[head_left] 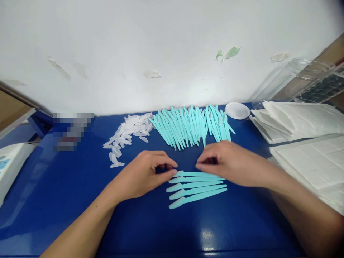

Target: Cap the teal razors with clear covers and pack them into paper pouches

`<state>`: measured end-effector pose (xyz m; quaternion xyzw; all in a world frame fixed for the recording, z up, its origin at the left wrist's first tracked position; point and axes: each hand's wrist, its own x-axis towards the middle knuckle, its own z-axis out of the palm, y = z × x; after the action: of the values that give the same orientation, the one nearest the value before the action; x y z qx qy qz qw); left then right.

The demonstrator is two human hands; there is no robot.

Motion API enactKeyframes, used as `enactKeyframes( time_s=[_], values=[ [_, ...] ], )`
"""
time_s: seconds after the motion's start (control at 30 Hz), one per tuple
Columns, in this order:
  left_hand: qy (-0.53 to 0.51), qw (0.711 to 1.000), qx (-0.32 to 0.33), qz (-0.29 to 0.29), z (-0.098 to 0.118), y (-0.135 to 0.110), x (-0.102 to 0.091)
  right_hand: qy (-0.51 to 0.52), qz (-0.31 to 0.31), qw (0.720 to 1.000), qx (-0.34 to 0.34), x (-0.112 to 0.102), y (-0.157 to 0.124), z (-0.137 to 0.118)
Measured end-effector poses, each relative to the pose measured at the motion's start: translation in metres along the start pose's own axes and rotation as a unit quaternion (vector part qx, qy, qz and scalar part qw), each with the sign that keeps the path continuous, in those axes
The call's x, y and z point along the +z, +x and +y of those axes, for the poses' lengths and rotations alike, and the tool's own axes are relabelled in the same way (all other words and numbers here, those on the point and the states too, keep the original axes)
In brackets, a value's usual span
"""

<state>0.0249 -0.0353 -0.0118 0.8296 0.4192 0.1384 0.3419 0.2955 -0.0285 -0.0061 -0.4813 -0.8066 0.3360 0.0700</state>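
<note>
On the blue bench (pixel 80 200), near edge: row of five teal sticks (pixel 197 188) | left hand (pixel 146 172) curled, fingertips on row's left end | right hand (pixel 228 161) curled at top stick | teal pile (pixel 188 125), clear caps (pixel 129 134) behind.

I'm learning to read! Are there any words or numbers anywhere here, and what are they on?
No words or numbers can be read here.
The pixelated patch at the back left: blurred out, unreadable.
The white box at the left edge: blue marks, too cut off to read.
The turquoise plastic sticks by the left hand and right hand: plain.
</note>
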Motion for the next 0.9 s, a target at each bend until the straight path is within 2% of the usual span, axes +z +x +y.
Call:
enactKeyframes(
  time_s=[0.1,0.13,0.2,0.3,0.4,0.5,0.7,0.83,0.9],
  values=[
    [0.041,0.995,-0.052,0.074,-0.011,-0.015,-0.031,-0.050,0.154,0.982,0.100,-0.015,0.000,0.018],
    [0.067,0.991,-0.084,0.075,-0.017,-0.023,-0.043,-0.079,0.200,0.967,0.134,-0.019,0.001,0.024],
    [0.116,0.980,-0.162,0.020,-0.030,-0.039,-0.064,-0.134,0.254,0.940,0.184,-0.025,0.004,0.035],
    [0.163,0.949,-0.261,-0.068,-0.045,-0.055,-0.081,-0.190,0.249,0.925,0.216,-0.024,0.012,0.044],
    [0.211,0.925,-0.300,-0.099,-0.050,-0.054,-0.080,-0.202,0.225,0.925,0.231,-0.018,0.020,0.048],
    [0.228,0.915,-0.319,-0.093,-0.051,-0.047,-0.074,-0.195,0.224,0.926,0.231,-0.016,0.023,0.051],
    [0.156,0.943,-0.282,-0.077,-0.056,-0.047,-0.077,-0.169,0.243,0.926,0.236,-0.022,0.021,0.056],
    [0.210,0.926,-0.311,-0.040,-0.059,-0.052,-0.083,-0.185,0.222,0.924,0.250,-0.026,0.021,0.058],
    [0.225,0.918,-0.326,-0.041,-0.061,-0.052,-0.084,-0.177,0.205,0.929,0.251,-0.026,0.023,0.056]
  ],
)
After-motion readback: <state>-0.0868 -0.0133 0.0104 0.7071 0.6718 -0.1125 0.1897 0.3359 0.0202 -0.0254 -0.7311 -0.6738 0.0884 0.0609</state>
